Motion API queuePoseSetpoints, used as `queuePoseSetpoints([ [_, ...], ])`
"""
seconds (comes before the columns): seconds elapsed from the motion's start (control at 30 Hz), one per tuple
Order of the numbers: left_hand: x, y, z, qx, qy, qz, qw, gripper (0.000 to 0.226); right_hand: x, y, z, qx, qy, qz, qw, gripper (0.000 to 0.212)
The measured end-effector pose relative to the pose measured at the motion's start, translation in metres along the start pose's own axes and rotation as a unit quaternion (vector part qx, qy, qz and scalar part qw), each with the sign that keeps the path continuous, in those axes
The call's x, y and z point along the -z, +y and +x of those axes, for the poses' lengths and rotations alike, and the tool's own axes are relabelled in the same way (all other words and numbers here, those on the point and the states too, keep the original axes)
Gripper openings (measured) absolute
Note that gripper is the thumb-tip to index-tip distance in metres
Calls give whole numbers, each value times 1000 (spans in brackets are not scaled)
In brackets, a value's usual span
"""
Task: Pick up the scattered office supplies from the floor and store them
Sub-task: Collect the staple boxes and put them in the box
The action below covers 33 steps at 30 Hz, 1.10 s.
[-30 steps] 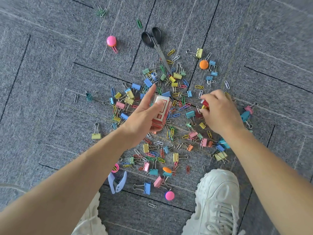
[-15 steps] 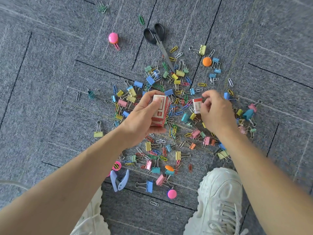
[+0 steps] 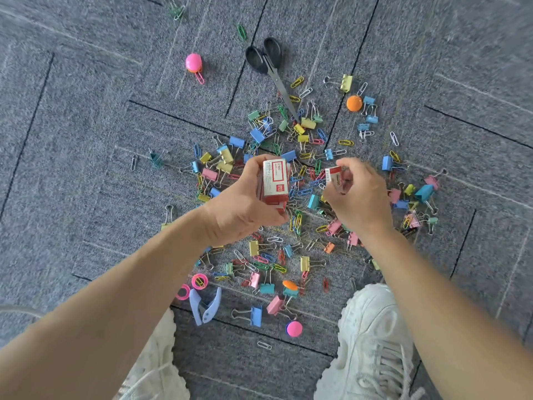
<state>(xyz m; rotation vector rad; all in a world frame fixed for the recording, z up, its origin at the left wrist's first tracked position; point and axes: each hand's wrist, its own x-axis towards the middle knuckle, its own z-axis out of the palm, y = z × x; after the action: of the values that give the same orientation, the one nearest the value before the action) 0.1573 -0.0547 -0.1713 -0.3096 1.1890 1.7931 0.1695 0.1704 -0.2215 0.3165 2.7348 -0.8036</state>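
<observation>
My left hand (image 3: 239, 209) grips a stack of small red and white staple boxes (image 3: 275, 183) above the middle of the mess. Just right of it, my right hand (image 3: 357, 197) pinches one more small red and white box (image 3: 334, 176), held close to the stack but apart from it. Below both hands the grey carpet is strewn with several coloured binder clips (image 3: 255, 314) and paper clips (image 3: 264, 345). Black-handled scissors (image 3: 268, 60) lie at the far side of the pile.
Pink (image 3: 193, 62) and orange (image 3: 354, 103) round magnets lie at the far side, another pink one (image 3: 294, 328) near my feet. A lilac hole punch (image 3: 205, 306) and pink tape rolls (image 3: 199, 281) sit near my left shoe (image 3: 155, 368). My right shoe (image 3: 372, 342) stands beside the clips.
My right hand has lifted a small box from the floor and carried it left toward the stack. My left hand has closed round the stack and turned it upright.
</observation>
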Motion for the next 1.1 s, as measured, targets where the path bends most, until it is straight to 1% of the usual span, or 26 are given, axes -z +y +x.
queuePoseSetpoints([
  [0.13, -1, -2, -2, 12, 23, 121, 992, 79, -2, -2, -7, 21, 29, 54, 998, 34],
  [0.2, -4, 1, -2, 9, 25, 154, 988, 79, -1, -7, -10, 42, 40, 59, 997, 35],
  [0.27, -6, 4, -4, 8, 31, 163, 986, 83, 2, -16, -15, 69, 44, 46, 996, 36],
  [0.4, -17, 27, -18, -22, 51, 197, 979, 81, 29, -44, -26, 97, -2, 30, 995, 46],
  [0.5, -23, 55, -49, -54, 62, 226, 971, 80, 70, -75, -32, 124, -75, 8, 989, 50],
  [0.6, -37, 87, -100, -94, 86, 243, 962, 80, 126, -123, -49, 162, -139, -40, 976, 48],
  [0.67, -57, 112, -146, -129, 102, 237, 957, 81, 169, -164, -71, 195, -155, -62, 967, 42],
  [0.73, -78, 135, -188, -158, 100, 233, 954, 81, 205, -200, -94, 212, -161, -80, 961, 37],
  [0.83, -115, 167, -267, -207, 107, 208, 950, 80, 262, -256, -145, 235, -138, -118, 955, 39],
  [0.93, -147, 185, -343, -259, 95, 200, 940, 82, 311, -304, -202, 256, -111, -156, 948, 37],
  [1.0, -170, 190, -409, -294, 94, 206, 929, 83, 340, -337, -256, 247, -89, -157, 952, 34],
  [1.1, -190, 181, -486, -334, 94, 205, 915, 87, 364, -368, -323, 250, -53, -136, 957, 29],
])
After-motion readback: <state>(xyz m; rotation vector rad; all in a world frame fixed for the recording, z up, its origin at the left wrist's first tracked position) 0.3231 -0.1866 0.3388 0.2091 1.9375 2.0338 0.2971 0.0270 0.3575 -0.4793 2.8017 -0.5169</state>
